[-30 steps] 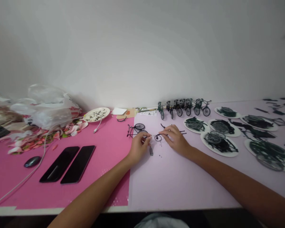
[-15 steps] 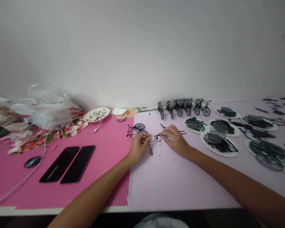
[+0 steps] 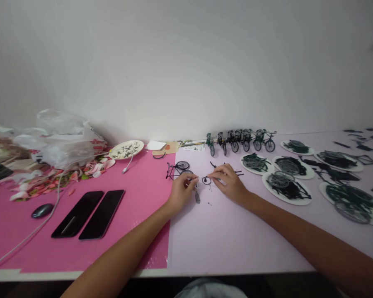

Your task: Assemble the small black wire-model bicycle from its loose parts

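Just right of the mat seam, my left hand (image 3: 182, 192) is closed in a pinch on a thin pale rod-like piece. Facing it, my right hand (image 3: 229, 183) has its fingertips pressed together; whatever is in them is too small to make out. Between the fingertips shows a small dark ring-shaped part (image 3: 207, 180); whether it lies on the table or is held I cannot tell. A partly built miniature bicycle (image 3: 182, 166) lies on its side behind my left hand, partly covered by it. Near my left wrist is a small grey part (image 3: 197, 197). Dark curved pieces (image 3: 238, 172) lie behind my right hand.
Several finished miniature bicycles (image 3: 246, 140) stand by the wall. White plates (image 3: 307, 201) of dark bicycle parts fill the right side. Leftward are two black phones (image 3: 102, 214), a mouse (image 3: 42, 211), a white cable (image 3: 58, 190), a plastic bag (image 3: 66, 145) and a plate of bits (image 3: 126, 150).
Both hands stay almost in place, still pinching. My right fingertips have shifted slightly, and the dark piece that reached toward the left fingers shows less.
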The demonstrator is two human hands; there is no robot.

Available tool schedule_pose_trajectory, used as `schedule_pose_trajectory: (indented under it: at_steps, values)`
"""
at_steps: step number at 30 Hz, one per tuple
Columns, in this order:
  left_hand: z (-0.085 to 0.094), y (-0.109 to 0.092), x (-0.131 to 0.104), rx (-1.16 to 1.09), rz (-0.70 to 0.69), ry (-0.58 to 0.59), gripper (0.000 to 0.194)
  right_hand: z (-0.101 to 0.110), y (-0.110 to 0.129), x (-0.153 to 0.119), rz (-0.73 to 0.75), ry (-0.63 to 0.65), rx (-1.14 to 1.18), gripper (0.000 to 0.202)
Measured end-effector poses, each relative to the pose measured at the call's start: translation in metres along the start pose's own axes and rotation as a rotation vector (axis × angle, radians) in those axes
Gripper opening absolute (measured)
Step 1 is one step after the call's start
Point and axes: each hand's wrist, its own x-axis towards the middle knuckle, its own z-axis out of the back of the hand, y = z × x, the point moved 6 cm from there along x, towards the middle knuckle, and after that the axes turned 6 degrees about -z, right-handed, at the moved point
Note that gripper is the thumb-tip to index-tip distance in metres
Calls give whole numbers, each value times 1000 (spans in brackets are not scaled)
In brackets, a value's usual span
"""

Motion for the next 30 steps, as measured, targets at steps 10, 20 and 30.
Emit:
schedule_pose_trajectory:
  at_steps: [10,20,30]
  values:
    - [1,-1,0,1,-11,3,21,-2,-2,0,-62,36,6,20]
    - [1,-2,0,2,-28,12,24,-4,-6,-1,-93,59,41,15]
    - [0,-3,0,-31,-29,17,29,-5,-8,-1,-124,103,69,13]
